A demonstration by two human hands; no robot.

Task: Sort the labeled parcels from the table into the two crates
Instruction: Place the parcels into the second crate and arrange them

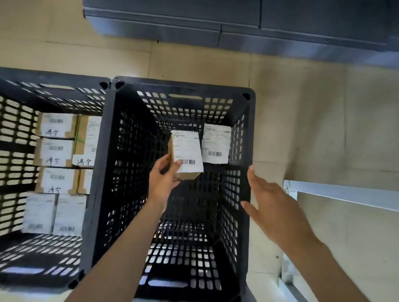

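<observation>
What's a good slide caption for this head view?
Left hand lowers a parcel into the right crate; right hand hovers open.

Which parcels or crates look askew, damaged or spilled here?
Nothing stands out. The left crate holds labeled parcels packed in rows. The right crate has one parcel lying inside, and the left hand holds another parcel over it. The right hand is open beside the crate's rim.

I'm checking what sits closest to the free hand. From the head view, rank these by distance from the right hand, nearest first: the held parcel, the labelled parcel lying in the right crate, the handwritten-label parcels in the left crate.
From the right hand:
1. Held parcel, up-left, gripped by the left hand.
2. Labelled parcel at the right crate far wall; close to first.
3. Handwritten-label parcels, far left in the left crate.
</observation>
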